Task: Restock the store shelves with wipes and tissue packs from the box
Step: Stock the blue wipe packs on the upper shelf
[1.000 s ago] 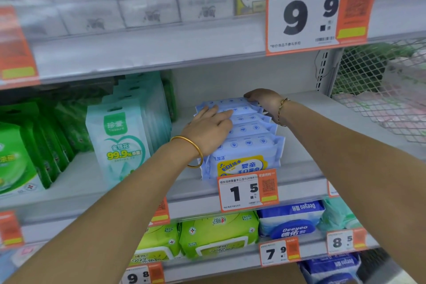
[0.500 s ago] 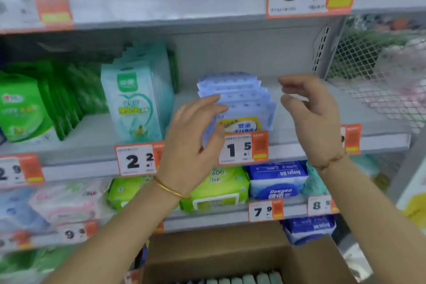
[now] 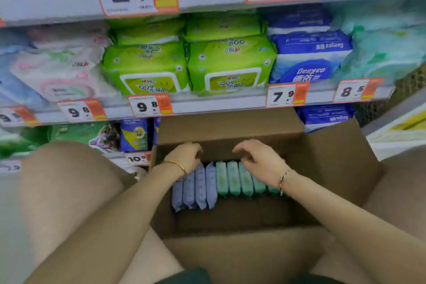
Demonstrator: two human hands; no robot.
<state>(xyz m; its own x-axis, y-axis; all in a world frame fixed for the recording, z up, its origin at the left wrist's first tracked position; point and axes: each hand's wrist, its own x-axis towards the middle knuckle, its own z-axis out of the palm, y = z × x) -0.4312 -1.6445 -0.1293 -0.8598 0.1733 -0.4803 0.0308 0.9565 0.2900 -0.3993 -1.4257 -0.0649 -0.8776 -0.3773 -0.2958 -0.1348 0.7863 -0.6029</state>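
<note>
An open cardboard box (image 3: 341, 168) stands on the floor in front of the shelves. Inside it, small wipe packs stand on edge in a row: lilac-blue packs (image 3: 200, 188) on the left, green packs (image 3: 232, 180) on the right. Both my hands are down inside the box at the far end of the row. My left hand (image 3: 185, 157) hovers over the lilac-blue packs with loosely curled fingers. My right hand (image 3: 259, 159) is over the green packs, fingertips at their tops. Neither hand visibly grips a pack.
Just above the box, a shelf carries lime-green wipe packs (image 3: 230, 64), blue Deeyeo packs (image 3: 310, 60), pale pink packs (image 3: 60, 71) and teal packs (image 3: 382, 48). Price tags line the shelf edges (image 3: 219, 104). My knee (image 3: 69, 191) is left of the box.
Both hands left the stack of blue packs on the upper shelf and dropped into the box. The view tilted down from that shelf to the box.
</note>
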